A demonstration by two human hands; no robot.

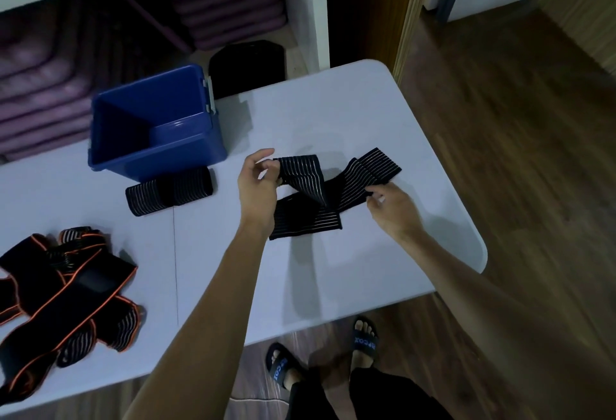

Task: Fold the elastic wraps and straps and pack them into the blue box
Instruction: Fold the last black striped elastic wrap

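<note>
The blue box [156, 126] at upper left is glossy, smooth plastic. The wrap [320, 193] at centre is matt ribbed elastic cloth with pale stripes, lying on a smooth matt table [333, 106]. The floor [516, 119] at right looks like grained wood.

Striped wrap [328, 186] between both hands

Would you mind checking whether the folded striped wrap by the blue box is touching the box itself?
Cannot tell. In the head view the folded wrap lies right against the near base of the blue box, with no visible gap, but shadow hides actual contact.
</note>
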